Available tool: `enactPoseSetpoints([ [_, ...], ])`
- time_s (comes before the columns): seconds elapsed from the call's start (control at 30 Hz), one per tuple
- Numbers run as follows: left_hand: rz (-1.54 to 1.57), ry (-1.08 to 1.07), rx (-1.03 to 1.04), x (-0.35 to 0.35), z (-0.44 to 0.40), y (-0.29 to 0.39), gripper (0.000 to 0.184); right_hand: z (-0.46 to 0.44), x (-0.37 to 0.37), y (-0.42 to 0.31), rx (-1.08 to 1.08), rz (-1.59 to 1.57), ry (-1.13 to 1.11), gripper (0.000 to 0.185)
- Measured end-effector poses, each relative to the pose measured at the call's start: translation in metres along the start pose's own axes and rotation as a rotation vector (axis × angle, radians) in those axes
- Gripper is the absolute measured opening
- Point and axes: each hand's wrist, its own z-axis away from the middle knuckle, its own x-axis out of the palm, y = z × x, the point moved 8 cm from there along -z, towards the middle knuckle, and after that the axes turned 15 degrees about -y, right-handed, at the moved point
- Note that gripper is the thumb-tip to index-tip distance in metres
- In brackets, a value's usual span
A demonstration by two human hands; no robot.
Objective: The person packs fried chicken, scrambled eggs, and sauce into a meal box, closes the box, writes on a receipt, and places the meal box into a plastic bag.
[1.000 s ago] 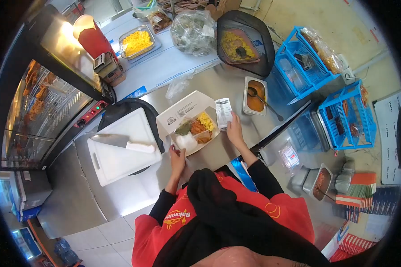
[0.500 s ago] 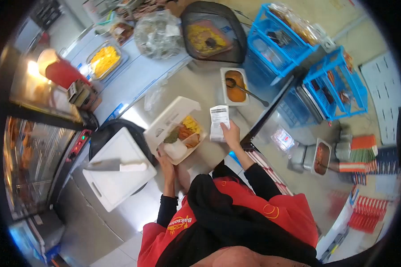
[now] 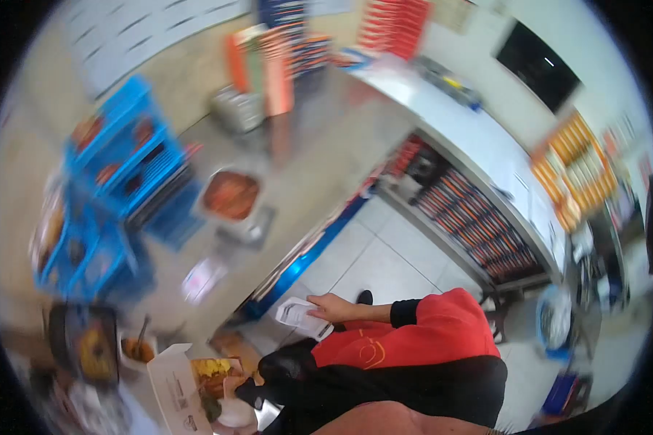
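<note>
My right hand (image 3: 330,308) is closed round one end of a white printed receipt (image 3: 303,316), held out above the floor. My left hand (image 3: 232,386) is at the bottom left, against the open white food box (image 3: 174,388); its fingers are blurred and partly hidden. In the box lie white rice (image 3: 236,413), yellow pieces (image 3: 214,368), something brown and something green. Beside the box is a metal tray of orange sauce (image 3: 139,351) with a dark ladle.
Blue baskets (image 3: 127,156) stand on the counter at the left, near a metal tray of red food (image 3: 231,194). A white-topped counter (image 3: 479,134) with stacked boxes beneath runs across the right. Tiled floor (image 3: 374,250) lies between the counters. A bin (image 3: 555,319) stands at the far right.
The view has swung sharply to the right, towards the other counter and the floor. The receipt has moved away from the food box in my right hand, while my left hand stays by the box.
</note>
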Motion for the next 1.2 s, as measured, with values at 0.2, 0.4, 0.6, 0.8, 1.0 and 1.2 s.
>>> enactPoseSetpoints([
  [0.2,0.155,-0.347,-0.156,0.171,0.05,-0.016,0.039,0.2,-0.107,0.157,0.352,-0.261,0.639,0.038],
  [0.4,0.183,-0.781,-0.319,0.456,0.147,-0.04,0.038,0.396,-0.161,0.287,0.522,-0.502,1.281,0.036],
  [0.6,0.322,-1.3,-0.496,0.689,0.291,-0.072,0.045,0.51,-0.212,0.355,0.486,-0.719,1.643,0.048],
  [0.8,0.332,-1.469,-0.557,0.872,0.355,-0.18,0.05,0.548,-0.359,0.444,0.456,-0.328,1.771,0.042],
  [1.0,0.198,-1.505,-0.534,1.025,0.398,-0.239,0.05,0.567,-0.514,0.542,0.63,-0.116,1.741,0.025],
  [1.2,0.097,-1.536,-0.478,1.161,0.449,-0.266,0.044,0.595,-0.592,0.623,0.834,-0.3,1.532,0.044],
])
